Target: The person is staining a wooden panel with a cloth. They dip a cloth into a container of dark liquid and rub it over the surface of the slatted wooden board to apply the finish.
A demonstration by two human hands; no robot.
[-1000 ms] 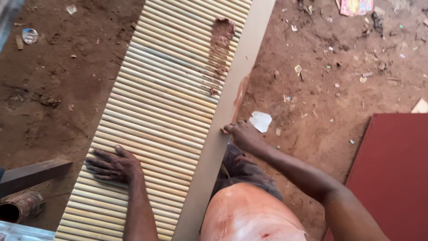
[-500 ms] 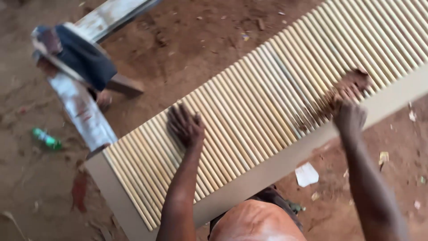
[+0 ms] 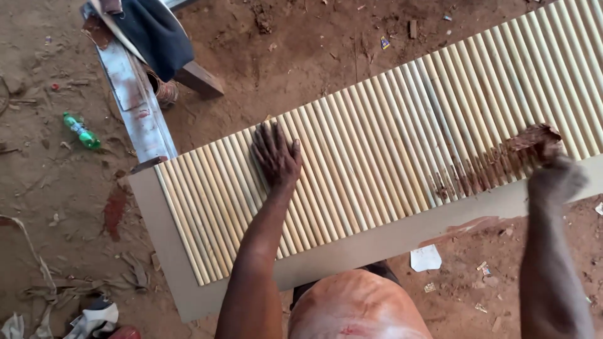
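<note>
- Step in hand, by my read: filling grooves of the panel [image 3: 377, 150] w/ brown putty [image 3: 496, 160] – smear runs along the near ends of the slats, right of centre.
- Panel = flat board faced w/ pale round slats laid side by side, plain border on near edge & left end. It lies across the view over the dirt floor [image 3: 282, 56]; what carries it isn't visible.
- Left hand [image 3: 275, 157]: flat, palm down, fingers spread on the slats left of centre. Grip open, holding nothing, just pressing the panel steady.
- Right hand [image 3: 556, 176]: blurred, at the near edge by the right end of the putty smear. Looks curled, w/ a brown lump at its tip, but can't tell if the grip is closed on a scraper, on putty, or on nothing.
- Putty sits only in a short stretch of grooves; slats to the left & far side look bare, so prob. early in the job.
- Next move calls for: dragging putty along the grooves w/ even pressure, left hand bracing so the panel doesn't shift.
- Around: painted plank [image 3: 129, 94] w/ dark cloth [image 3: 157, 31] far left, green bottle [image 3: 81, 132] on floor, paper scrap [image 3: 426, 257] near the knee.
</note>
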